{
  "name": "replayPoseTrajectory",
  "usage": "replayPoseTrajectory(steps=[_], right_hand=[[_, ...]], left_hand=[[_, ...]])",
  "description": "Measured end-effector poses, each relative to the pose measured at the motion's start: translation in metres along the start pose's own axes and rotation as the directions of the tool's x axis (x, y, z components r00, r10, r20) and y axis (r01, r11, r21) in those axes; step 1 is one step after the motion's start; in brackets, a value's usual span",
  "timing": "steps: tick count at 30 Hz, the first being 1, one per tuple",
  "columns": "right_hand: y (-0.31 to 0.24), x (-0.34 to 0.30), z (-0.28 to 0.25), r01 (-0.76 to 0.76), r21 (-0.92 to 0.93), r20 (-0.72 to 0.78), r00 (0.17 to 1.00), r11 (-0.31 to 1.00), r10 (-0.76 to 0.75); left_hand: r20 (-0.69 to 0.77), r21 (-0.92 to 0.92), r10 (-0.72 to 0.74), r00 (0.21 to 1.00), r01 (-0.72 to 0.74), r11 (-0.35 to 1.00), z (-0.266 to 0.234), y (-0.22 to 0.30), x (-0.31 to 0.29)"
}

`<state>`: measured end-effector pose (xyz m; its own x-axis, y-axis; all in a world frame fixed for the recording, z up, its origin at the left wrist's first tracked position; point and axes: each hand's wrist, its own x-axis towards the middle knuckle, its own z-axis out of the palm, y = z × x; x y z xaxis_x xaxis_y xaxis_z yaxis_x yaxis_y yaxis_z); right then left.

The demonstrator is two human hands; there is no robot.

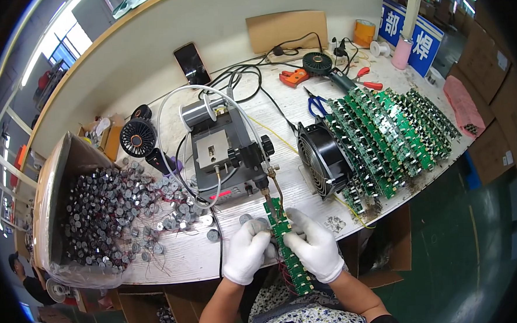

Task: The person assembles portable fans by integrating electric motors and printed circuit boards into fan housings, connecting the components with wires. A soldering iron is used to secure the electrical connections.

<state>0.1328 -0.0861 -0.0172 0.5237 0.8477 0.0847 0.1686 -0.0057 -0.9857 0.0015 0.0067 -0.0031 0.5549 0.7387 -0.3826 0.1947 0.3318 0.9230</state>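
Note:
A long green circuit board strip (pixel 299 276) lies between my hands, its far end under the tip of a soldering iron (pixel 265 191) fixed to a dark soldering station (pixel 226 157). A thin metal tube (pixel 278 187) bends down beside the iron. My right hand (pixel 315 246), in a white glove, grips the strip's right edge. On the left edge my left hand (pixel 246 253), also gloved, has its fingers closed; what they pinch is hidden. Thin red wires show beside the strip below my fingers. Several small round silver parts (pixel 213 235) rest near my left hand.
At left, a plastic-lined box (pixel 53 254) spills silver parts with red wires. Rows of green boards (pixel 386 137) stand at right beside a black fan (pixel 323 161). Behind are a solder spool (pixel 200 113), phone (pixel 192 64), blue pliers (pixel 316 104), orange cutter (pixel 293 78) and cables.

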Motion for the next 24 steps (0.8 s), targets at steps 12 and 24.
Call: replayPoseTrajectory(steps=[12,24], right_hand=[[-0.001,-0.001,-0.001,-0.025,-0.059,0.027,0.999,0.998,0.027],[-0.002,-0.019,-0.007,-0.087,-0.032,-0.091,0.992,0.996,0.083]], left_hand=[[-0.485,0.071,0.400,0.778,-0.421,0.904,-0.040,-0.003,-0.030],[-0.038,0.835,0.705,0.708,-0.366,0.412,-0.066,-0.002,-0.019]])
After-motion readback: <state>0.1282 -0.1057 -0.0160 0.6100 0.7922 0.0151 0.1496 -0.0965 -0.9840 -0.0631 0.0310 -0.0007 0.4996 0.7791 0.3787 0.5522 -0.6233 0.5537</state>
